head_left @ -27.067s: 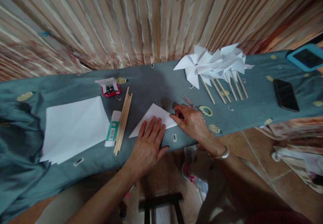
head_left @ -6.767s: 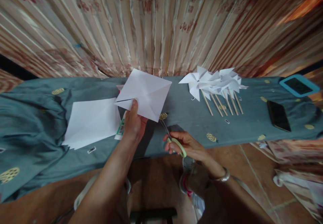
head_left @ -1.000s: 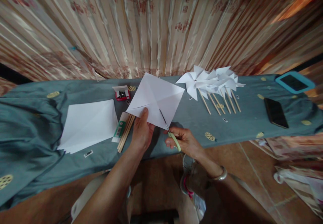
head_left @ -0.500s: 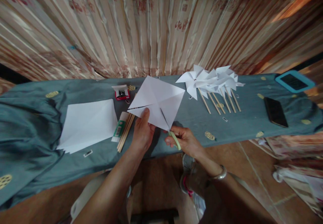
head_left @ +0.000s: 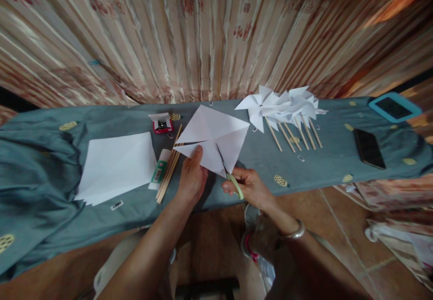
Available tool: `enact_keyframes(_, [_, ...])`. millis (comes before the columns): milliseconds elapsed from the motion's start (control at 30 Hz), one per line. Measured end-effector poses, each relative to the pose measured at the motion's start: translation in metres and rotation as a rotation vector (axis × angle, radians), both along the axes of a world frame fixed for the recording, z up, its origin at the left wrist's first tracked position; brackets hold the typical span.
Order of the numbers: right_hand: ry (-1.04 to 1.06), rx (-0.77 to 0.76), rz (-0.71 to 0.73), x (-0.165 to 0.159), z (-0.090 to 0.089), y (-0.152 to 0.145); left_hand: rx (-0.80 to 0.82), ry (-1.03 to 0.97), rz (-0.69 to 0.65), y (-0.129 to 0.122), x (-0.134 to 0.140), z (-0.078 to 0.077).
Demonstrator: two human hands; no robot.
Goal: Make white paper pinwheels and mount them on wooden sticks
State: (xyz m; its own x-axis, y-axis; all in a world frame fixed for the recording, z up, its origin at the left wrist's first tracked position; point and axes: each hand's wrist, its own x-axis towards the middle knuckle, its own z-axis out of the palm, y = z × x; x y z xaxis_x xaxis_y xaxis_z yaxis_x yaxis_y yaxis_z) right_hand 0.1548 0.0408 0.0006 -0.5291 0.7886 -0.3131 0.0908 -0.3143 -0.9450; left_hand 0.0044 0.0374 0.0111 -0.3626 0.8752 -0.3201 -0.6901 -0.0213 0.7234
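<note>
My left hand [head_left: 195,172] pinches a square white sheet of paper [head_left: 213,126] near its lower left side, thumb on top. A slit runs inward from the sheet's left corner. My right hand [head_left: 248,186] grips scissors [head_left: 236,186] with pale green handles, and their blades lie along a cut from the bottom corner toward the middle. Beside my left hand lie several thin wooden sticks [head_left: 169,173] and a green-and-white glue stick [head_left: 160,170]. Farther left is a stack of white paper [head_left: 118,164].
A small open red box [head_left: 162,124] of dark pieces stands behind the sticks. Several white paper pinwheels [head_left: 287,106] on sticks lie at the back right. A black phone [head_left: 368,149] and a blue-framed tablet [head_left: 395,107] sit at the right end of the cloth-covered table [head_left: 324,169].
The scissor blades now show more along the cut, reaching farther into the paper. The sheet has shifted slightly to the right and down, and the left slit gapes a little wider.
</note>
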Motion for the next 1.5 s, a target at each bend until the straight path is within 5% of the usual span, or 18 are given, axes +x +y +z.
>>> enact_keyframes(633, [0.008, -0.036, -0.048, -0.005, -0.004, -0.003, -0.030, -0.035, 0.010, 0.000, -0.001, 0.003])
enact_keyframes(933, [-0.076, 0.043, 0.182, 0.009, 0.000, -0.004, -0.014, 0.002, 0.034, 0.004, -0.014, 0.002])
enact_keyframes(1167, [-0.077, -0.149, 0.369, 0.046, 0.013, 0.010, -0.044, -0.015, 0.107, 0.009, -0.041, 0.000])
enact_keyframes(1267, [0.025, -0.068, 0.243, 0.065, 0.016, 0.021, -0.078, -0.004, 0.088, 0.006, -0.042, 0.000])
enact_keyframes(1400, [0.001, 0.123, -0.294, 0.069, 0.013, 0.034, -0.064, 0.039, -0.055, 0.000, -0.035, -0.001])
enact_keyframes(1500, [-0.025, 0.190, -0.462, 0.062, 0.009, 0.040, -0.086, 0.070, -0.224, -0.006, -0.026, -0.005])
